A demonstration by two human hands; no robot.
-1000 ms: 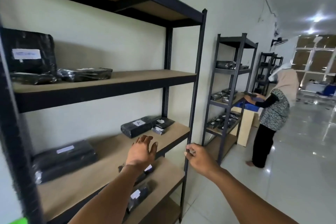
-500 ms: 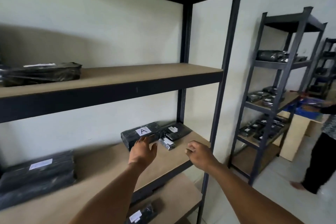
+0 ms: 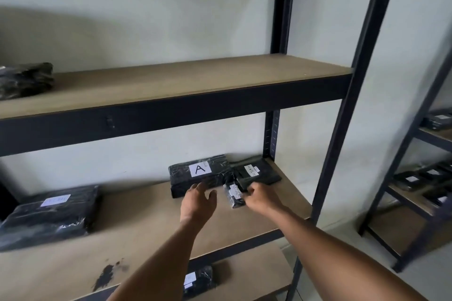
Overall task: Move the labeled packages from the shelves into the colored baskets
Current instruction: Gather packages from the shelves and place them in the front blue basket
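A black wrapped package with a white "A" label lies at the back of the middle shelf. My left hand is spread, fingertips at that package's front edge. To the right lies a small black package with a white handwritten label. My right hand has its fingers curled against the small package's right side. Behind it sits a flat black package with a label. No basket is in view.
A larger labeled black package lies at the shelf's left. Another black bundle sits on the upper shelf. One labeled package is on the lower shelf. A black post stands right; a second rack holds more packages.
I have stepped closer to the shelf. My left hand reached the "A" package's front edge, and my right hand moved from the shelf edge in to the small package.
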